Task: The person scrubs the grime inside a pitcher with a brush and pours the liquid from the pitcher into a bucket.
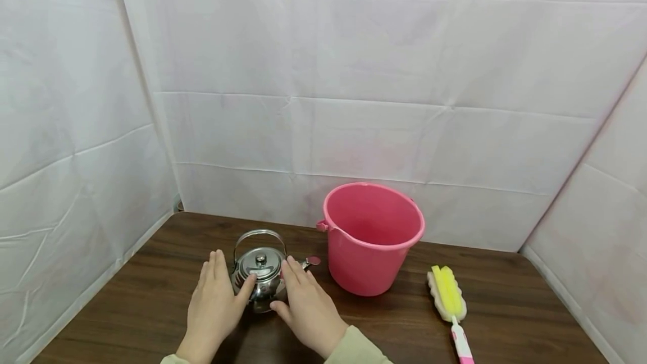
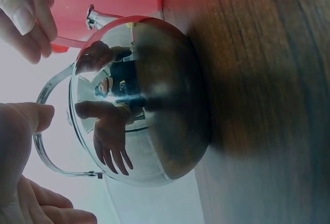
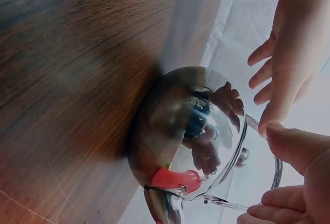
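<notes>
A shiny steel kettle [image 1: 262, 292] with a lid, a raised arched handle and a spout stands upright on the wooden table. Close by its left side is my left hand [image 1: 214, 303], fingers straight and pointing forward, thumb toward the kettle. On the other side my right hand [image 1: 308, 312] is held with fingers extended, partly covering the kettle's right side and spout. Both wrist views show the kettle body [image 2: 170, 95] mirroring the hands, and neither hand grips the handle [image 3: 279, 170]. Whether any fingertip touches the metal I cannot tell.
Just right of the kettle stands a pink bucket [image 1: 366, 265], close to the spout tip. Farther right lies a brush [image 1: 447, 294] with a yellow and white sponge head and a white-pink handle. White cloth [image 1: 354, 128] hangs behind the dark wooden table [image 1: 131, 302] and along its sides.
</notes>
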